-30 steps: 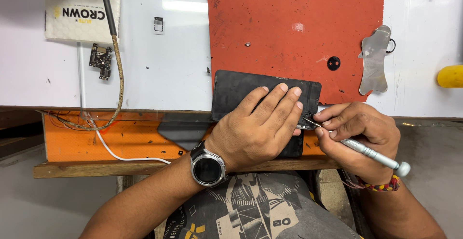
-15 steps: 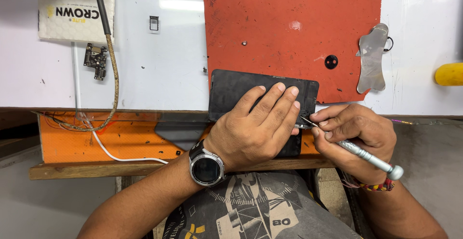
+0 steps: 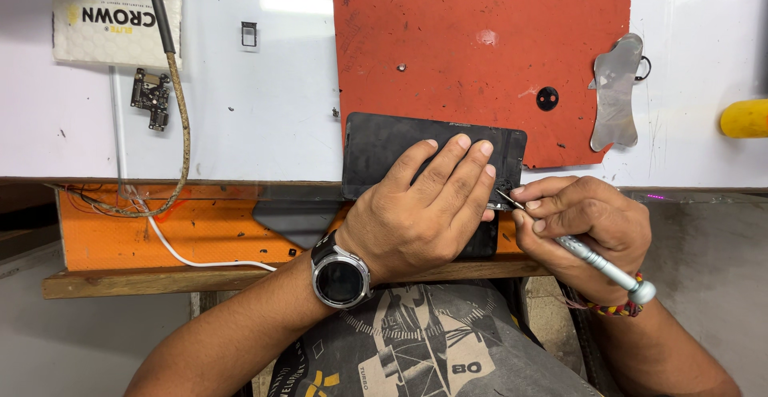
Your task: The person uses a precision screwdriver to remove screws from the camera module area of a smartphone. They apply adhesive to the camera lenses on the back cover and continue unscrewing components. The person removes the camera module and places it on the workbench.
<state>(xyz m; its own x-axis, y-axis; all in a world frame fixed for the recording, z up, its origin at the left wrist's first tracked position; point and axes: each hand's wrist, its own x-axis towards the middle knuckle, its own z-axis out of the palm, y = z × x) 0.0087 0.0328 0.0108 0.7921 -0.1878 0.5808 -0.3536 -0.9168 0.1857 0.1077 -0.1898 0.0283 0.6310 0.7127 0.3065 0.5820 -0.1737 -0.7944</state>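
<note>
A black phone (image 3: 392, 145) lies flat at the near edge of the white bench, partly on a red mat (image 3: 480, 37). My left hand (image 3: 420, 209), with a watch on the wrist, presses flat on the phone and covers its near half. My right hand (image 3: 584, 225) grips a slim silver screwdriver (image 3: 600, 262). Its tip touches the phone's right end, beside my left fingertips.
A curved metal pry tool (image 3: 616, 93) lies on the mat's right edge. A small circuit board (image 3: 150, 97), a SIM tray (image 3: 249, 34), a braided cable (image 3: 178, 101) and a white pouch (image 3: 116, 13) sit at left. A yellow object (image 3: 744, 118) is at far right. An orange shelf (image 3: 160, 229) runs below the bench edge.
The view has shifted slightly. Both hands stay in place on the phone, with the screwdriver tip at the same end.
</note>
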